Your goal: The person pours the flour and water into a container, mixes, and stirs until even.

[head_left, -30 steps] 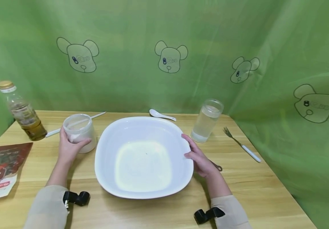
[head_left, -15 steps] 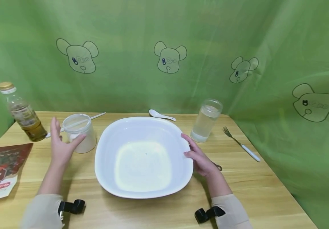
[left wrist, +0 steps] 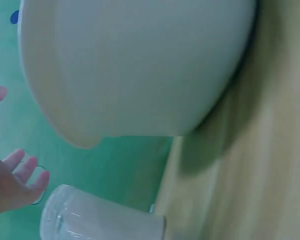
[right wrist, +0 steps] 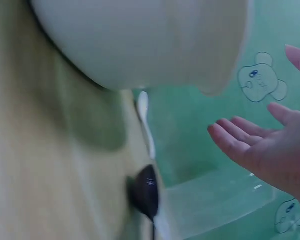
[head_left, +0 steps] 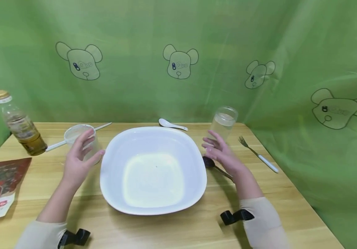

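Note:
A large white basin [head_left: 153,180] stands in the middle of the table. My left hand [head_left: 78,160] hovers by its left rim with fingers spread, in front of a clear jar [head_left: 71,135] with whitish contents; the left wrist view shows a gap between that hand [left wrist: 15,182] and the jar [left wrist: 110,217]. Off the basin's right side, my right hand [head_left: 228,159] is held in the air, fingers loosely extended and holding nothing. Below it lies a dark spoon [head_left: 209,162], seen also in the right wrist view. Behind that hand stands a glass of pale liquid [head_left: 223,126], partly covered.
At the left are a bottle of amber liquid [head_left: 26,133] and a red-brown packet [head_left: 1,183]. A white stick [head_left: 55,145] lies behind the jar. A white spoon [head_left: 172,124] lies at the back, and a fork [head_left: 259,155] at the right. Green curtain [head_left: 128,86] hangs behind.
My left hand has let go of the jar, drawn back, then moved right towards the basin. My right hand has come off the basin's right rim, uncovering the dark spoon. The head view has shifted slightly.

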Motion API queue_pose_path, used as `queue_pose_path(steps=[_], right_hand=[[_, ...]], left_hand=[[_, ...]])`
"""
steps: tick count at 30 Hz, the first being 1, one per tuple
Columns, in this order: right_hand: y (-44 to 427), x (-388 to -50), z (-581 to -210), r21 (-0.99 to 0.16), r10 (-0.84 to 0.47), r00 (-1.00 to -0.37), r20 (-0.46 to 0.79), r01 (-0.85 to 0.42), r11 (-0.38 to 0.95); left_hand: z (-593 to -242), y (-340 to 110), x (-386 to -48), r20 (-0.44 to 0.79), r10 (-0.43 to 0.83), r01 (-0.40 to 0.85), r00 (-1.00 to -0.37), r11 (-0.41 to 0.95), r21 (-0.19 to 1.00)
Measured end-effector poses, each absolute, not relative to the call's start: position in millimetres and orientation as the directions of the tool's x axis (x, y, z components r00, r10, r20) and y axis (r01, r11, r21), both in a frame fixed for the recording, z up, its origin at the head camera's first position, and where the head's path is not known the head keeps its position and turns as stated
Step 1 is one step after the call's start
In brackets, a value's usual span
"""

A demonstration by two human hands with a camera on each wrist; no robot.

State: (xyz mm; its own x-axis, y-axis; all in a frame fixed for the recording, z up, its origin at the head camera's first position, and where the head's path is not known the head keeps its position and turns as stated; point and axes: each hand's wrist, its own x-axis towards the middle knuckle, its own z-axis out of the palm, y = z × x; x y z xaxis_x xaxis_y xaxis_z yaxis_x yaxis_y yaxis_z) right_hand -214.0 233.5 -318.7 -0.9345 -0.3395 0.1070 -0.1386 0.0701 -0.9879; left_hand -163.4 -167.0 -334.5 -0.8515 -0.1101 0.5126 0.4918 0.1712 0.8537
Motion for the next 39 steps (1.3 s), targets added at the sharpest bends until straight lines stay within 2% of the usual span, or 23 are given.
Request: queue_pose_path(steps=[4, 7, 11, 14, 20, 25, 28, 33, 39], right_hand=[[240.9, -217.1, -305.3, -0.963, -0.208, -0.956, 0.206, -0.235, 0.128], [242.3, -222.5, -300.6, -0.938, -0.007, -0.947, 0.322, -0.32, 0.137], [243.0, -237.0, -303.7, -0.888, 0.285, -0.843, 0.455, -0.407, 0.214], [247.7, -250.8, -313.3, -0.877, 0.384, -0.794, 0.472, -0.381, 0.292], [256.1, -269.8, -330.7, -0.913, 0.403, -0.853, 0.332, -0.183, 0.364], [260.3, -286.8, -344.9, -0.918, 0.367, -0.89, 0.272, -0.126, 0.375], [260.8, -295.6, -352.9, -0.918, 0.378, -0.893, 0.245, -0.088, 0.386], [261.9, -306.0, -362.5, -0.927, 0.419, -0.887, 0.194, -0.027, 0.373], [259.6, -313.5, -364.3, -0.937, 0.455, -0.866, 0.209, -0.044, 0.347]], left_hand=[[-343.6, -165.8, -163.9, 0.416, 0.002, 0.406, -0.909, 0.218, 0.887], [-352.1, -166.0, -165.6, 0.354, 0.065, 0.36, -0.933, 0.207, 0.91], [-364.7, -167.3, -169.5, 0.283, 0.129, 0.302, -0.95, 0.167, 0.938], [-373.1, -169.1, -171.1, 0.249, 0.164, 0.272, -0.954, 0.133, 0.953], [-383.2, -170.4, -170.9, 0.269, 0.242, 0.278, -0.932, 0.007, 0.96], [-387.3, -169.2, -170.9, 0.286, 0.288, 0.253, -0.914, -0.147, 0.956], [-388.8, -168.8, -171.0, 0.279, 0.311, 0.224, -0.909, -0.201, 0.954], [-390.2, -168.1, -170.7, 0.265, 0.324, 0.201, -0.908, -0.217, 0.955], [-389.8, -167.9, -170.4, 0.241, 0.319, 0.173, -0.917, -0.226, 0.959]])
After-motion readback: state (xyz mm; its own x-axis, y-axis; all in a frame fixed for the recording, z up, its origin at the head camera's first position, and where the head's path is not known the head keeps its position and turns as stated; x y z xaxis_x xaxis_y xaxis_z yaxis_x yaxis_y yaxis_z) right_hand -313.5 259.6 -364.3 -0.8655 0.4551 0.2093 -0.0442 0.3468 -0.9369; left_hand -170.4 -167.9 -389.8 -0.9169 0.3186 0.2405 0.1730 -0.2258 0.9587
